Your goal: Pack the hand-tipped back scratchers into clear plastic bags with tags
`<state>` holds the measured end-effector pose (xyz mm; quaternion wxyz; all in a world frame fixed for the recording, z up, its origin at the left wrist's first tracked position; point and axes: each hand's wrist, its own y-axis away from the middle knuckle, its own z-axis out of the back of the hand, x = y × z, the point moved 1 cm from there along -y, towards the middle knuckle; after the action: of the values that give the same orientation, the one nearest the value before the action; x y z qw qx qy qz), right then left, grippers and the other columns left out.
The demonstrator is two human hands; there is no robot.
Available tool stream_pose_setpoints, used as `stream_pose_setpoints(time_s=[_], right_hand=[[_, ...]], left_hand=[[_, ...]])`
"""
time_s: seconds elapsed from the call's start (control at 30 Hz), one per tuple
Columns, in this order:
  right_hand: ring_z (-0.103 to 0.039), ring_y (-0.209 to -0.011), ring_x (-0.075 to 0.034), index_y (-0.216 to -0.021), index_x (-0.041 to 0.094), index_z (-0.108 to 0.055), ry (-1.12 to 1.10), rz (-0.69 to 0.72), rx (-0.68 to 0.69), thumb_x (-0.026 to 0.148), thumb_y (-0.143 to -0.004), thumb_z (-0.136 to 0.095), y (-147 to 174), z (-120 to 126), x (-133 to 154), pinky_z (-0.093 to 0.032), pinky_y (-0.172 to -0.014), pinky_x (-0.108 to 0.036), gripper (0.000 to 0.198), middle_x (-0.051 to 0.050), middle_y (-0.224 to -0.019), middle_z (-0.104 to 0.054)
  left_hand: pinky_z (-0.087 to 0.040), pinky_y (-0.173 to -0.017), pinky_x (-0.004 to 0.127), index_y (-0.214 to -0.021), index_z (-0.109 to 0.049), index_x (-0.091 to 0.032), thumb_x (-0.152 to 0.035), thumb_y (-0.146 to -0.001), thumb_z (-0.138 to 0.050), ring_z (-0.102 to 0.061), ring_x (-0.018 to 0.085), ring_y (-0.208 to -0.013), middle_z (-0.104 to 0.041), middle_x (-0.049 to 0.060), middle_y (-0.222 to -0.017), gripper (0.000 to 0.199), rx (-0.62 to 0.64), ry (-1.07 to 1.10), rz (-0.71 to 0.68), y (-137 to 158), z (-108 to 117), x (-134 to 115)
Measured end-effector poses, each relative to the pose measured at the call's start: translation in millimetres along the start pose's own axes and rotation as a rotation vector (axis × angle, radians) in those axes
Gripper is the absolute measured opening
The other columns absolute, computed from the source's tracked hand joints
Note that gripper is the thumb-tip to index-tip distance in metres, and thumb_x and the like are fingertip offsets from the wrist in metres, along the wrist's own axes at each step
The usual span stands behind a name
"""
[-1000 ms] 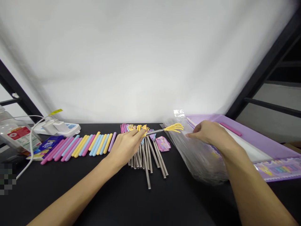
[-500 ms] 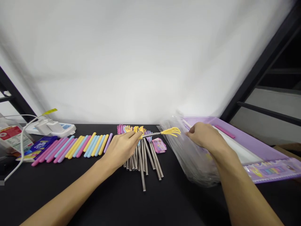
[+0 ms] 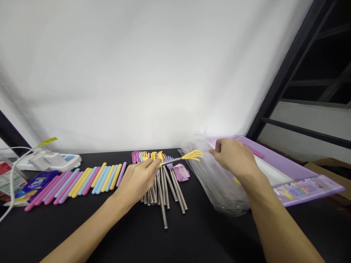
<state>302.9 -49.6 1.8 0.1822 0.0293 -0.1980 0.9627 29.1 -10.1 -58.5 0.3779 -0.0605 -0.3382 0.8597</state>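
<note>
1. Leftward in our view since the earlier frame: everything on our black table (image 3: 192, 241).
2. Plastic bags (image 3: 219, 190) lie under our right hand (image 3: 234, 155); we cannot tell whether it pinches them.
3. Our left hand (image 3: 139, 179) pinches a yellow back scratcher (image 3: 193, 155) above the others (image 3: 163, 212).

The scratcher (image 3: 189, 156) is yellow and silver, the sticks (image 3: 81, 183) pink, blue, yellow, purple.
</note>
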Motion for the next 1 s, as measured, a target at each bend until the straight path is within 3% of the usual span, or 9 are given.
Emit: stream_pose_setpoints(time_s=[0.13,0.3,0.47,0.7,0.87,1.0], right_hand=[[-0.059,-0.091,-0.031,-0.082,0.019,-0.056,-0.149,0.153,-0.216,0.025,-0.092,-0.042,11.8,12.0,28.8,-0.041,-0.071,-0.039,0.018,-0.018,-0.109,-0.058],[-0.054,-0.072,-0.023,-0.084,0.023,-0.041,-0.460,0.219,-0.217,0.030,-0.096,-0.034,23.2,10.2,52.3,-0.037,-0.063,-0.034,0.015,-0.008,-0.086,-0.054],[-0.054,-0.074,-0.019,-0.075,0.024,-0.038,-0.571,0.342,-0.188,0.031,-0.093,-0.041,23.1,-1.9,57.6,-0.040,-0.065,-0.032,0.020,-0.006,-0.091,-0.049],[-0.055,-0.067,-0.020,-0.072,0.024,-0.042,-0.662,0.262,0.109,0.041,-0.093,-0.043,13.9,-20.7,56.9,-0.039,-0.064,-0.032,0.026,-0.002,-0.070,-0.056],[-0.066,-0.079,-0.021,-0.081,0.026,-0.038,-1.303,0.009,0.500,0.039,-0.095,-0.044,16.4,-25.9,62.5,-0.052,-0.073,-0.036,0.020,-0.004,-0.081,-0.067],[-0.070,-0.077,-0.023,-0.082,0.026,-0.037,-1.592,-0.125,0.591,0.036,-0.092,-0.051,21.5,-23.7,69.1,-0.056,-0.074,-0.042,0.019,-0.005,-0.091,-0.069]], left_hand=[[-0.043,-0.052,0.025,-0.116,-0.060,-0.020,-0.023,-0.099,-0.041,-0.066,0.016,-0.064,-0.071,0.003,-0.088,0.026,0.028,0.063,0.066,0.3,0.9,2.9],[-0.051,-0.073,0.030,-0.117,-0.060,-0.021,-0.026,-0.098,-0.045,-0.070,0.021,-0.088,-0.071,0.006,-0.106,0.025,0.001,0.183,0.223,3.1,6.2,20.9],[-0.049,-0.074,0.028,-0.115,-0.061,-0.023,-0.025,-0.097,-0.046,-0.068,0.020,-0.087,-0.071,0.004,-0.102,0.023,-0.014,0.210,0.307,6.5,11.6,36.2],[-0.047,-0.072,0.028,-0.111,-0.062,-0.022,-0.025,-0.097,-0.046,-0.066,0.019,-0.081,-0.070,0.004,-0.092,0.022,-0.026,0.343,0.316,7.9,11.7,35.1],[-0.046,-0.072,0.027,-0.108,-0.062,-0.021,-0.023,-0.096,-0.046,-0.065,0.018,-0.080,-0.069,0.004,-0.091,0.020,-0.039,0.404,0.301,7.5,10.6,31.8],[-0.042,-0.067,0.026,-0.102,-0.063,-0.020,-0.023,-0.095,-0.046,-0.061,0.016,-0.073,-0.067,0.002,-0.084,0.018,-0.036,0.464,0.334,5.0,16.1,26.5]])
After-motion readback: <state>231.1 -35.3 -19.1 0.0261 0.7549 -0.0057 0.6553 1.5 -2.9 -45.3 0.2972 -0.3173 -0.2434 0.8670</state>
